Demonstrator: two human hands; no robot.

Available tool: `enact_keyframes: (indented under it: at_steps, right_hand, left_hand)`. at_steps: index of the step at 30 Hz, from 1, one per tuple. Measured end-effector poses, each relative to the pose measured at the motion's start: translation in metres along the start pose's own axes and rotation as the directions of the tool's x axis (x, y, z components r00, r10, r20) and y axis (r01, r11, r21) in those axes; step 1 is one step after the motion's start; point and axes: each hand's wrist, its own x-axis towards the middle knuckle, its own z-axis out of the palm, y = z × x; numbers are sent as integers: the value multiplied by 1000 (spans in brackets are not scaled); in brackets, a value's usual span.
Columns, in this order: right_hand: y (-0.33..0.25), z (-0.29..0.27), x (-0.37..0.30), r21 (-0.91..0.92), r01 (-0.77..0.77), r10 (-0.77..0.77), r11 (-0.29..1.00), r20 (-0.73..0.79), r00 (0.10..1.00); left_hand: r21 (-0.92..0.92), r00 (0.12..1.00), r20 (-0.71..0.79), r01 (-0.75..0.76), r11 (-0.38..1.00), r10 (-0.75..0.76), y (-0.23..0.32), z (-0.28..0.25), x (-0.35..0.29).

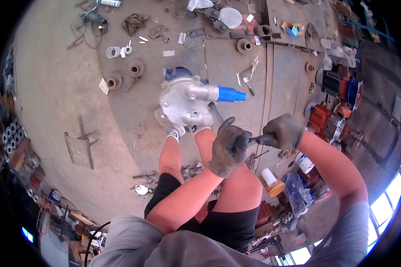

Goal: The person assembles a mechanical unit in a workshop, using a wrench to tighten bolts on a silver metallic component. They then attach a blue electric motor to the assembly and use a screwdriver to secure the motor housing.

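A silver metal pump housing with bolts round its cover stands on the floor between my feet. A blue stepped plastic fitting sticks out of its right port. In a grey-black glove, my left hand is closed round a dark metal bar, whose far end lies beside the housing's lower port. My right hand, gloved too, is closed on a dark rod that runs toward the left hand. Whether bar and rod are one tool is hidden by the gloves.
Rusty flanged parts stand beyond the housing to the left. A screwdriver lies to its right. A low wooden stool is at the left. Red motors line the right side, with a white tub nearer me.
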Motion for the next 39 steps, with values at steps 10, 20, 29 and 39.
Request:
enact_keyframes:
  at_steps: [10,20,29,39]
  right_hand:
    - [5,-4,11,-88,61,-45,994,177,983]
    - [17,36,-7,140,59,-43,988,-118,992]
    - [-12,104,-22,396,9,115,918,-288,951]
    - [-20,67,-55,232,74,1,970,-310,951]
  left_hand:
    - [47,953,-297,78,996,-60,26,26,-12]
    - [30,993,-113,23,999,-20,17,13,13]
    - [77,959,276,-92,993,67,10,-16,31]
    - [65,996,30,85,994,-87,62,7,4]
